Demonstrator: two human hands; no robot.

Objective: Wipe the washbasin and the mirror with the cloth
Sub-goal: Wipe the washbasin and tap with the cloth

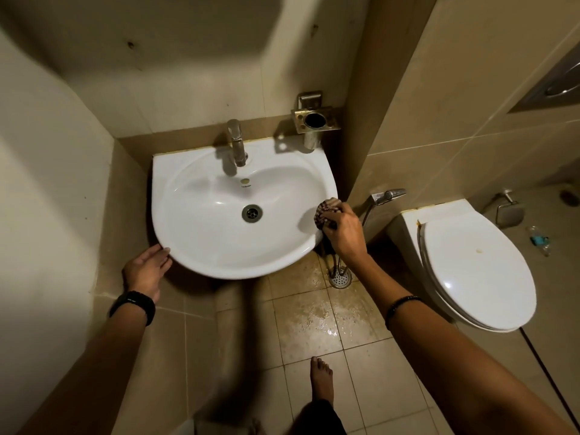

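A white washbasin [201, 233] hangs on the tiled wall, with a metal tap [237, 142] at its back and a drain [252, 212] in the bowl. My right hand [343, 233] grips a bunched, checked dark-red cloth [324, 211] and presses it on the basin's right rim. My left hand [147, 268] rests with fingers apart against the basin's front left edge. No mirror is in view; only bare wall shows above the basin.
A metal holder [314, 120] is fixed to the wall behind the basin's right corner. A hand sprayer [387, 196] hangs between basin and toilet [477, 271], whose lid is down. The floor tiles are wet around a floor drain [339, 279]. My bare foot [321, 381] stands below.
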